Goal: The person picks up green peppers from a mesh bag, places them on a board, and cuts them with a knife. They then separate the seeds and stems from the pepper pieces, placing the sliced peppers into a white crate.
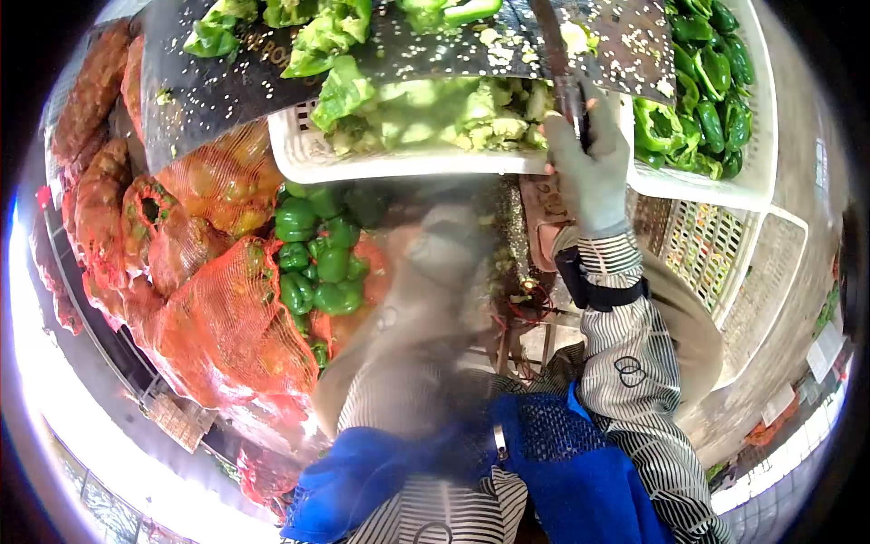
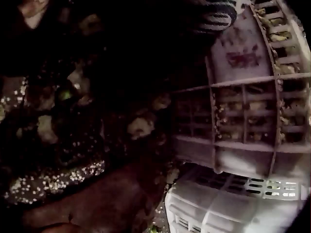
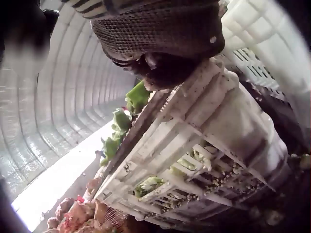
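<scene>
My gloved right hand (image 1: 589, 159) grips a knife (image 1: 551, 41) at the near edge of a dark, seed-strewn board (image 1: 236, 95). In the right wrist view the same hand (image 3: 163, 36) is curled above the corner of a white slatted crate. Torn green bell pepper pieces (image 1: 326, 41) lie on the board. Just below its edge, more pale green pieces fill a white crate (image 1: 299, 159). My left arm (image 1: 385, 344) is a blur low in the middle, and its hand (image 1: 444, 240) is too smeared to show what the fingers do.
Whole green bell peppers (image 1: 335, 258) spill from red mesh sacks (image 1: 227, 317) at left. A white crate (image 1: 761, 172) of green peppers stands at right, above a slatted crate (image 1: 707, 249). Low down, crates (image 2: 233, 204) stand beside seed-littered ground (image 2: 58, 179).
</scene>
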Motion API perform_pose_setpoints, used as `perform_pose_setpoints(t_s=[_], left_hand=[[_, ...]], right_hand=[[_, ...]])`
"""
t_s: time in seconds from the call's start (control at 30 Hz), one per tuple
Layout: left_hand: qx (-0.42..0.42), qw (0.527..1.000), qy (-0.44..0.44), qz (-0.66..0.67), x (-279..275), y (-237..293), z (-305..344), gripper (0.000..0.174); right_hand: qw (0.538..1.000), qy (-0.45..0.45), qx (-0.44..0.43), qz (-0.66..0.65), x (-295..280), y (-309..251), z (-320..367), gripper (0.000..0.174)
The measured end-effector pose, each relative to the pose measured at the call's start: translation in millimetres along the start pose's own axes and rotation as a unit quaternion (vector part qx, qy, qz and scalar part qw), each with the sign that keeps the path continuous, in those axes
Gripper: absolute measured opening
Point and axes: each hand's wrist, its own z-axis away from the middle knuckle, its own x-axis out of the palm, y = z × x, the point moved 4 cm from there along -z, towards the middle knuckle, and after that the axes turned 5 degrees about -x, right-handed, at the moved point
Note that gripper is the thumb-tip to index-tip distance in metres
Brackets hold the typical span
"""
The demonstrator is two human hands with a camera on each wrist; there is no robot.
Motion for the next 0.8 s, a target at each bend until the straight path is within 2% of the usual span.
perform_pose_setpoints(t_s=[0.03, 0.07, 0.13, 0.17, 0.2, 0.23, 0.27, 0.3, 0.33, 0.37, 0.4, 0.43, 0.47, 0.5, 0.53, 0.57, 0.6, 0.63, 0.67, 0.7, 0.73, 0.77, 0.8], left_hand=[[0.004, 1.000, -0.003, -0.006, 0, 1, -4, 0.031], [0.013, 1.000, -0.008, -0.009, -4, 3, 0, 0.033], [0.034, 0.999, -0.021, -0.011, -8, 10, 18, 0.037], [0.050, 0.998, -0.028, -0.007, -14, 14, 39, 0.039], [0.067, 0.997, -0.037, -0.006, -23, 20, 65, 0.040], [0.087, 0.995, -0.045, -0.003, -31, 27, 88, 0.042], [0.111, 0.992, -0.053, 0.003, -41, 34, 115, 0.044], [0.134, 0.989, -0.055, 0.003, -49, 41, 134, 0.046], [0.157, 0.986, -0.054, 0.008, -59, 48, 149, 0.048], [0.168, 0.984, -0.051, 0.010, -70, 54, 156, 0.048], [0.283, 0.954, -0.012, -0.097, -82, 68, 165, 0.052], [0.393, 0.897, 0.032, -0.199, -92, 83, 171, 0.056], [0.492, 0.816, 0.080, -0.293, -95, 100, 176, 0.059], [0.509, 0.808, 0.088, -0.284, -96, 117, 173, 0.059], [0.567, 0.781, 0.063, -0.254, -91, 136, 170, 0.060], [0.623, 0.749, 0.037, -0.223, -84, 156, 167, 0.060], [0.675, 0.713, 0.010, -0.192, -76, 173, 166, 0.061], [0.575, 0.792, 0.009, -0.204, -64, 191, 162, 0.057], [0.465, 0.859, 0.005, -0.214, -54, 206, 158, 0.054], [0.541, 0.775, 0.034, -0.325, -47, 218, 152, 0.052], [0.602, 0.671, 0.064, -0.427, -39, 224, 144, 0.051], [0.527, 0.734, 0.071, -0.422, -33, 225, 125, 0.055], [0.530, 0.734, 0.069, -0.420, -31, 228, 124, 0.055]], right_hand=[[1.000, 0.005, -0.006, -0.028, 1, -5, 2, 0.048], [0.999, -0.005, 0.029, -0.018, 0, -7, 2, 0.046], [0.986, 0.010, -0.129, 0.103, -3, -11, -2, 0.050], [0.994, -0.012, -0.063, 0.090, -6, -7, -1, 0.054], [0.999, -0.029, 0.013, 0.020, -4, -15, 2, 0.058], [0.989, -0.006, -0.094, 0.110, -6, -7, 0, 0.060], [0.959, 0.020, -0.203, 0.195, -7, -1, -2, 0.062], [0.960, 0.022, -0.209, 0.188, -8, -7, 0, 0.062], [0.990, 0.002, -0.107, 0.092, -9, -6, 1, 0.065], [1.000, -0.020, -0.006, -0.006, -8, -5, 4, 0.067], [1.000, -0.021, -0.017, -0.015, -8, -15, 8, 0.067], [0.998, -0.028, 0.041, -0.029, -9, -20, 15, 0.069], [0.994, -0.036, 0.096, -0.044, -9, -27, 22, 0.071], [0.996, -0.061, 0.052, -0.042, -9, -43, 30, 0.070], [0.989, -0.047, -0.130, 0.049, -5, -29, 30, 0.067], [0.998, -0.043, -0.045, 0.017, -3, -52, 44, 0.064], [0.994, -0.078, -0.034, 0.073, -1, -50, 48, 0.060], [0.989, -0.098, -0.073, 0.086, 3, -73, 55, 0.056], [0.986, -0.151, 0.068, 0.012, 7, -82, 59, 0.057], [0.989, -0.149, 0.011, 0.009, 15, -83, 60, 0.057], [0.988, -0.147, -0.043, 0.007, 24, -78, 59, 0.057], [0.980, -0.156, -0.104, 0.066, 31, -74, 53, 0.058], [0.965, -0.165, -0.160, 0.125, 38, -75, 50, 0.058]])
